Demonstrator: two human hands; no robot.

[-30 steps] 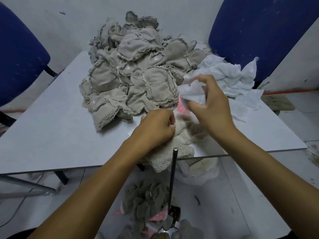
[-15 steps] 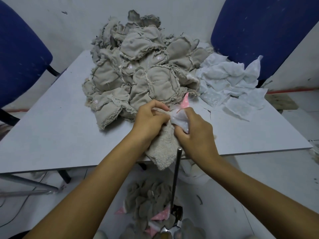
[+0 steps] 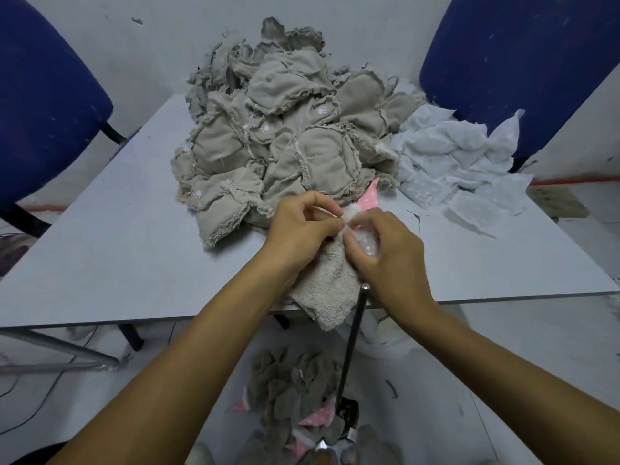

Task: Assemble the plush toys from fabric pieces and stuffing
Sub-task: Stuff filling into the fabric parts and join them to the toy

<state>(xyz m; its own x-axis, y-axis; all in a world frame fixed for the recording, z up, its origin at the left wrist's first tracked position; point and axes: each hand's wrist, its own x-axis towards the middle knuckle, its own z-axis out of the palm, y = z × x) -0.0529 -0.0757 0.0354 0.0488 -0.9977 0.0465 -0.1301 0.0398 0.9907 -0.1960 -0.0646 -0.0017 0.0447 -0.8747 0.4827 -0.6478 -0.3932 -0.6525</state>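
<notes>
Head view: two hands (image 3: 303, 226) (image 3: 385, 253), one plush skin (image 3: 327, 293)

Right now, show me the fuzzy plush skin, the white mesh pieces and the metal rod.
fuzzy plush skin (image 3: 330, 298), head view, on its lower hanging part.
white mesh pieces (image 3: 449, 156), head view, middle of the pile.
metal rod (image 3: 352, 340), head view, mid-shaft below the table edge.

A pale grey table (image 3: 110, 263) fills the middle, standing on a dark leg (image 3: 131, 337) over a light floor (image 3: 523, 370). Behind it rises a scuffed white wall (image 3: 174, 38). A blue chair (image 3: 43, 105) sits at the left, another blue chair (image 3: 516, 62) at the right. Thin cables (image 3: 30, 397) trail across the floor at lower left.
</notes>
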